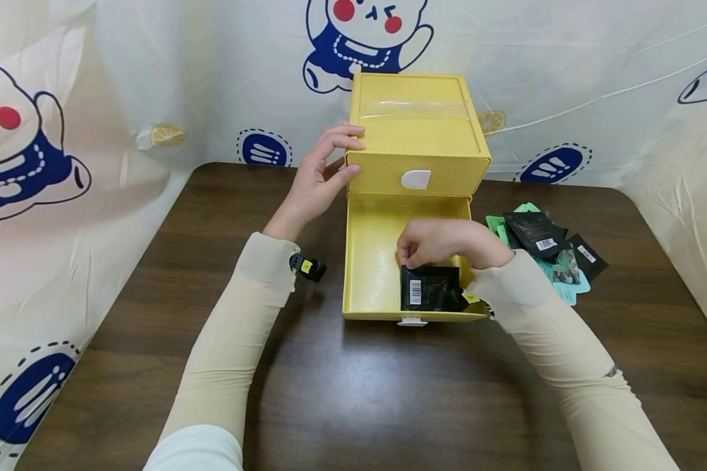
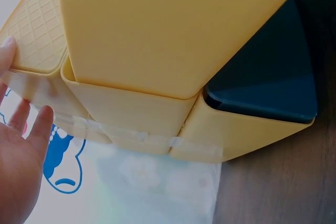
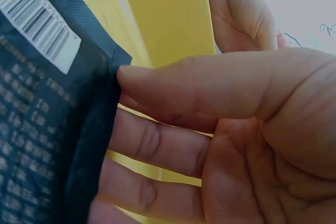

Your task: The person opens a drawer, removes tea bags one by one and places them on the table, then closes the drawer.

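Note:
A yellow two-drawer box (image 1: 421, 118) stands at the table's far edge, its lower drawer (image 1: 371, 261) pulled out. My right hand (image 1: 448, 241) is over that drawer and pinches the edge of a black packet (image 1: 427, 288) with a white barcode. In the right wrist view, the thumb (image 3: 173, 85) presses the packet's dark edge against the fingers. My left hand (image 1: 321, 176) touches the left side of the upper drawer with its fingers extended. The left wrist view shows those fingers (image 2: 39, 129) spread beside the yellow box.
Right of the box lies a loose pile of black packets (image 1: 536, 232) and green ones (image 1: 568, 288) on the dark wooden table (image 1: 377, 399). A patterned white curtain (image 1: 224, 85) hangs behind the table. A white tab (image 1: 412, 322) sticks out of the lower drawer's front.

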`<state>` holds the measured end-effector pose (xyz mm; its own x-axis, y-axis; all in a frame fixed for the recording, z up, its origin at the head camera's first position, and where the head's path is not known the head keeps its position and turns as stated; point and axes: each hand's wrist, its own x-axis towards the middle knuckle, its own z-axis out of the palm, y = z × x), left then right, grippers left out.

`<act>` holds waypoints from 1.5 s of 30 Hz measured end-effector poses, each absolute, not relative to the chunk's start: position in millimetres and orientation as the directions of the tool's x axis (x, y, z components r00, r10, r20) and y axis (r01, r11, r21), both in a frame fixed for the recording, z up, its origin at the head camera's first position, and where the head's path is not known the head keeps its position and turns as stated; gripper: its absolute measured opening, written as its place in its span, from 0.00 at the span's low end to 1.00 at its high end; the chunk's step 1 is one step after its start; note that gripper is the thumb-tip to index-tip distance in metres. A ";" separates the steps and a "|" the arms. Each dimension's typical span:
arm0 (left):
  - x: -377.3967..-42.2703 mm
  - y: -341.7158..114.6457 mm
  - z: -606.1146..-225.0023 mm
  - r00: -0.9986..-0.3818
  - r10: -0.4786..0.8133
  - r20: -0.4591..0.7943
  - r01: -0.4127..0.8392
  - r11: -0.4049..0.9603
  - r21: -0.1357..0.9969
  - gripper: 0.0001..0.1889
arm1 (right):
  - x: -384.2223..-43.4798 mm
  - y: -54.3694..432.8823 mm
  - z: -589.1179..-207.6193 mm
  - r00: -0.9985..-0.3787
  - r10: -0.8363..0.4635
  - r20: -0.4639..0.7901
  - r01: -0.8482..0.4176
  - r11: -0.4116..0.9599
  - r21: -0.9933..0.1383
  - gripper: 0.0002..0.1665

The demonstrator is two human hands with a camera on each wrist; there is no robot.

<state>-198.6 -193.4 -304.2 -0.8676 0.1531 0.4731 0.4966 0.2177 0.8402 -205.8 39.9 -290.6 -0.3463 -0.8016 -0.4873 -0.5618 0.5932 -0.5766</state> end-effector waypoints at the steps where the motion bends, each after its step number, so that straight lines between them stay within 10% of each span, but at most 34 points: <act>1: -198.7 -193.2 -304.3 -0.867 0.155 0.473 0.497 0.217 0.840 0.13 | -206.2 40.6 -290.6 -0.351 -0.792 -0.499 -0.539 0.607 -0.584 0.07; 16: -196.1 -192.1 -302.1 -0.868 0.150 0.474 0.497 0.232 0.836 0.13 | -209.6 47.6 -283.3 -0.394 -0.762 -0.514 -0.413 0.647 -0.641 0.07; 45: -195.3 -190.9 -303.0 -0.877 0.131 0.462 0.480 0.230 0.846 0.13 | -216.9 126.8 -223.5 -0.737 -0.619 -0.272 -0.379 0.712 -0.592 0.07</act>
